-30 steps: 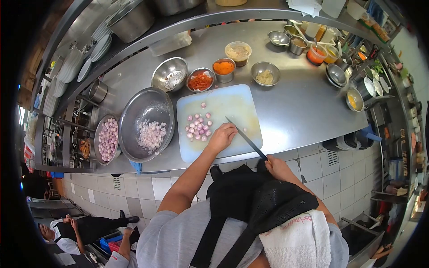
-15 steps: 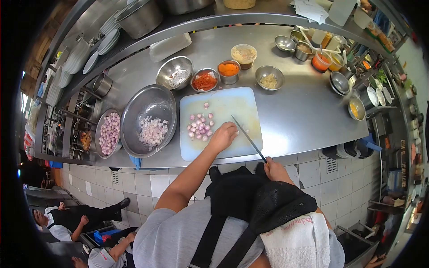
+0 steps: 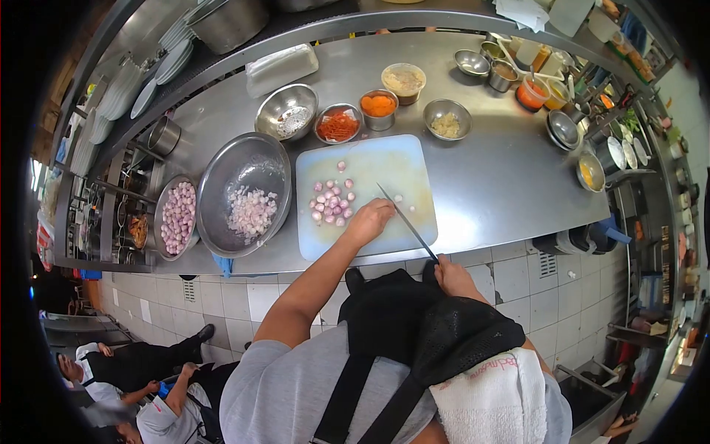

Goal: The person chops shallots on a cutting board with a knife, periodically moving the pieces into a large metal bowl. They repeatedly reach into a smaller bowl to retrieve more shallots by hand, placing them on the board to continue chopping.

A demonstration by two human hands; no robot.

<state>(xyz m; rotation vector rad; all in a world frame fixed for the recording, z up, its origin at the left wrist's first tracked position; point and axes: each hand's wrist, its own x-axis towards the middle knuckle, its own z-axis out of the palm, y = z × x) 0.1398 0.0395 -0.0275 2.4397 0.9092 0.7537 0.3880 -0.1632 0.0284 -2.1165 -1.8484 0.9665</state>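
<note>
My right hand (image 3: 455,278) grips the handle of a long-bladed knife (image 3: 413,229), its tip pointing up and left over the white cutting board (image 3: 392,155). Just left of the blade, my left hand (image 3: 373,222) rests low on the board with fingers curled together; whatever lies under the fingertips is hidden. Beside it is a cluster of small peeled shallots (image 3: 333,203), pale purple, with one apart above them. Right of the blade lie two small pale pieces (image 3: 399,198). A large steel bowl (image 3: 244,152) holding chopped shallots (image 3: 251,212) stands left of the board.
A bowl of whole shallots (image 3: 178,218) stands at the far left. Behind the board are containers of red shreds (image 3: 339,126), orange food (image 3: 378,106) and a pale minced ingredient (image 3: 446,125). A shelf (image 3: 355,37) spans the back. Two people are at lower left.
The view has tilted slightly. The knife has shifted a little left, close to my left fingers, and pale pieces now show right of the blade. A person at lower left has moved their arms.
</note>
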